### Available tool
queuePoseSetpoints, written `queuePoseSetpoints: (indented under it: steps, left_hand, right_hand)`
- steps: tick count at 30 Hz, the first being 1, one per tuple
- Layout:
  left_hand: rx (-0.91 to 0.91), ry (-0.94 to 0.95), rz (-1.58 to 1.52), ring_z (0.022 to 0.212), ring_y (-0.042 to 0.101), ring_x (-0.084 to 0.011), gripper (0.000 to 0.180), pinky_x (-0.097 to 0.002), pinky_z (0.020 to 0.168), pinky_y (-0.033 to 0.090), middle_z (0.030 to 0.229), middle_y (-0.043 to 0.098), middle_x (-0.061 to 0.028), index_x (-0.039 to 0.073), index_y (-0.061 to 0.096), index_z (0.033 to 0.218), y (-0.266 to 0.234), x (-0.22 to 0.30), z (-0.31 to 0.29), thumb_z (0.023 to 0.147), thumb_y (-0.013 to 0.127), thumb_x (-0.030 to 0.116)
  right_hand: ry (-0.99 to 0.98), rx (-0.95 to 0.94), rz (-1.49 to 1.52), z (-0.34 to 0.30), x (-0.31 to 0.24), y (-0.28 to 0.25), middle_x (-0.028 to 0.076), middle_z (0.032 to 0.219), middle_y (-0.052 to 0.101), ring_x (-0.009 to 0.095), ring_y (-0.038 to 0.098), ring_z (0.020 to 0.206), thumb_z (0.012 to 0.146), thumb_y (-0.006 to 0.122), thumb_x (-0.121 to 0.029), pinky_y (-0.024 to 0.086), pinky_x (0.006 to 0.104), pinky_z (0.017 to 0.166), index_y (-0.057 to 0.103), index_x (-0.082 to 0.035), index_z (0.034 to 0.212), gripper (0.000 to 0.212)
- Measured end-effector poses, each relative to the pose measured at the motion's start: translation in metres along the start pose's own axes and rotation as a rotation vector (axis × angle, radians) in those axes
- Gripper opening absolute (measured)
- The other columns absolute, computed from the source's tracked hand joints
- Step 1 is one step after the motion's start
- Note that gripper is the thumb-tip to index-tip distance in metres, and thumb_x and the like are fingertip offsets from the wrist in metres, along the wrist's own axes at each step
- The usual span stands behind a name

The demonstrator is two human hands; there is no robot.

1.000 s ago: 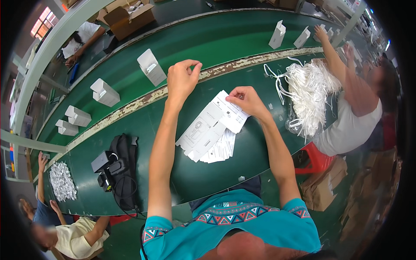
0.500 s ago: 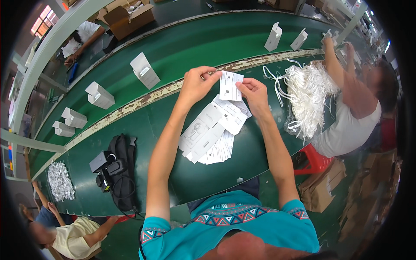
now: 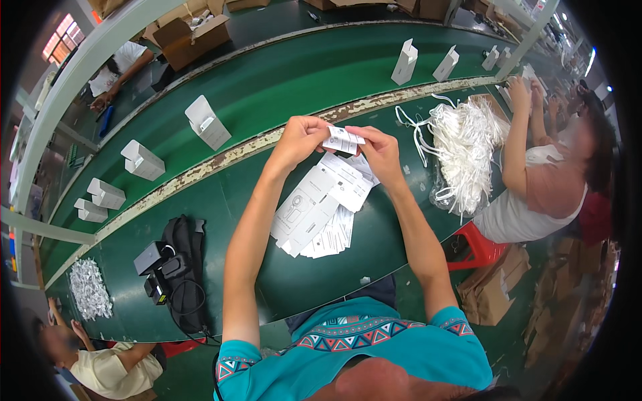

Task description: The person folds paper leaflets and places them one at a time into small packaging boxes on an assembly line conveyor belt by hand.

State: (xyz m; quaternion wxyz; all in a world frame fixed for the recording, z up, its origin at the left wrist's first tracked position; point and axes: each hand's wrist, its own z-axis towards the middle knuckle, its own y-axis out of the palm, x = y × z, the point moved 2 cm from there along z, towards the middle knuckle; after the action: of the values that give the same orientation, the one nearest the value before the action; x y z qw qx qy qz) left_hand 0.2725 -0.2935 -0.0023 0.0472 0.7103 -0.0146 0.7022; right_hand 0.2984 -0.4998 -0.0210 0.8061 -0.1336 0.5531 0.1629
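Note:
Between my two hands is a small white printed leaflet [image 3: 343, 140], bent over into a curl rather than flat. My left hand [image 3: 304, 139] pinches its left edge, thumb and fingers closed. At its right side my right hand [image 3: 378, 150] grips it the same way. Just below lies a loose fanned pile of white leaflets [image 3: 332, 237] on the green table. A flattened white printed carton [image 3: 302, 208] rests on that pile's left part, with more leaflets [image 3: 351, 190] over its right end.
Open white boxes [image 3: 207, 123] stand along the green belt [image 3: 267, 87] beyond the table's worn edge. A heap of white cords [image 3: 465, 150] lies right, beside a co-worker [image 3: 535, 187]. Left are a black bag with devices [image 3: 180, 267] and a pile of small white pieces [image 3: 90, 289].
The leaflet, held flat and upright before, is now bent over between my fingers. My right hand has moved slightly left and the hands are closer together. The co-worker's arms at right have shifted.

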Motion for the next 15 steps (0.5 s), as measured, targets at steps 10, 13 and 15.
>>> queuePoseSetpoints:
  steps: [10, 13, 15]
  left_hand:
    - [0.028, 0.022, -0.029, 0.078, 0.072, -0.0144, 0.021, -0.0248, 0.067, 0.056, 0.093, 0.076, -0.0138, -0.007, 0.070, 0.107, 0.001, -0.003, -0.002, 0.093, 0.071, 0.009]
    - [0.020, -0.006, -0.018, 0.083, 0.072, -0.0145, 0.021, -0.0243, 0.070, 0.056, 0.093, 0.075, -0.0105, -0.005, 0.069, 0.110, 0.003, 0.001, -0.002, 0.093, 0.072, 0.007]
    - [-0.003, -0.021, 0.004, 0.082, 0.072, -0.0141, 0.020, -0.0242, 0.069, 0.055, 0.093, 0.075, -0.0093, -0.004, 0.069, 0.110, 0.004, 0.002, -0.002, 0.093, 0.071, 0.007]
  right_hand:
    - [-0.088, 0.111, -0.048, -0.001, -0.004, 0.005, 0.007, 0.097, 0.068, 0.011, 0.063, 0.078, 0.098, 0.054, 0.003, 0.051, 0.0240, 0.063, 0.069, 0.002, 0.122, 0.029]
    - [0.313, 0.079, 0.433, -0.001, 0.002, -0.003, 0.006, 0.091, 0.068, 0.008, 0.060, 0.070, 0.099, 0.065, -0.009, 0.047, 0.0210, 0.058, 0.068, 0.003, 0.122, 0.026]
    - [0.276, 0.030, 0.284, -0.001, 0.005, -0.005, 0.005, 0.088, 0.068, 0.007, 0.060, 0.069, 0.097, 0.068, -0.009, 0.046, 0.0203, 0.058, 0.069, 0.003, 0.121, 0.027]
